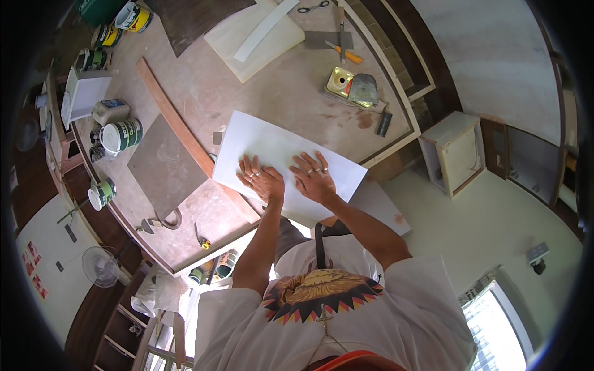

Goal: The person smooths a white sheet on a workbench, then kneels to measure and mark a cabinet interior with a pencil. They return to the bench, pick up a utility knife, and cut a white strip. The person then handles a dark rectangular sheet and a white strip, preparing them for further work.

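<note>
A white rectangular panel (288,148) lies at an angle across the near edge of the workbench (241,105). My left hand (262,178) rests flat on its left half, fingers stretched toward the far side. On the right half lies my right hand (314,178), palm down with fingers spread. Both hands wear rings, and neither grips anything. Under the panel's left corner passes a long reddish-brown wood strip (179,133). Past the panel's far right side stand an opened metal can (339,80) and a grey block-like piece (363,89) leaning against it.
Dark brown sheets (166,167) lie on the left of the bench. Paint tubs (121,136) line its left edge. An orange-handled knife (346,54), scissors (314,7) and a pale board (253,43) lie at the far side. A tape measure (203,241) sits near the front edge.
</note>
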The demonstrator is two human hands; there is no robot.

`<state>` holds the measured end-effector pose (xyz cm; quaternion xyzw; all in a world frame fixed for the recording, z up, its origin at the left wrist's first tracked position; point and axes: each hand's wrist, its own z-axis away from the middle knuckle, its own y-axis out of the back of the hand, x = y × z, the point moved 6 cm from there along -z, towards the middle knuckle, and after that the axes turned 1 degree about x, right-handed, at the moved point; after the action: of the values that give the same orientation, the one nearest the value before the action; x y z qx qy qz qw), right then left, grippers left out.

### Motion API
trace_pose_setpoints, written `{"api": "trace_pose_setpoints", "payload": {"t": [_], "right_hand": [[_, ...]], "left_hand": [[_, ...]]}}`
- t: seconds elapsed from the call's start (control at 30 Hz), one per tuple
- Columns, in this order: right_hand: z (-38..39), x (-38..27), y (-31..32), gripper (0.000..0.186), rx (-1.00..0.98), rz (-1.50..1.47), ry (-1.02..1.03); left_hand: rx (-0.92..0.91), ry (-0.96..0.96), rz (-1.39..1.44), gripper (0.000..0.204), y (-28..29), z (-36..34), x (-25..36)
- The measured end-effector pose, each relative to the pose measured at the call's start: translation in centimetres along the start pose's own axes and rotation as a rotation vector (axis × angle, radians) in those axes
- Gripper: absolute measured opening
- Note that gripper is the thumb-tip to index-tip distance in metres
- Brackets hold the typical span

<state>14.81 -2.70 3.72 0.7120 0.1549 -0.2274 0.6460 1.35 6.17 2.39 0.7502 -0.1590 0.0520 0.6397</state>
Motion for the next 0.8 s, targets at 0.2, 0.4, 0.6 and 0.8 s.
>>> {"api": "trace_pose_setpoints", "payload": {"t": [0.2, 0.4, 0.6, 0.8], "right_hand": [[-0.9, 0.3, 1.0, 0.032, 0.023, -0.124, -0.057], [-7.9, 3.4, 3.2, 0.029, 0.178, -0.427, -0.164], [-24.7, 13.1, -5.9, 0.025, 0.037, -0.691, -0.290], [-36.9, 27.1, -22.3, 0.045, 0.074, -0.893, -0.534]], "left_hand": [[-0.019, 0.015, 0.047, 0.047, 0.0, -0.2, 0.0], [-0.066, 0.056, 0.047, 0.052, 0.0, -0.2, -0.3], [-0.079, 0.105, 0.049, 0.053, -0.5, 0.8, -1.0], [-0.104, 0.017, 0.087, 0.053, -0.8, -1.0, -0.6]]}}
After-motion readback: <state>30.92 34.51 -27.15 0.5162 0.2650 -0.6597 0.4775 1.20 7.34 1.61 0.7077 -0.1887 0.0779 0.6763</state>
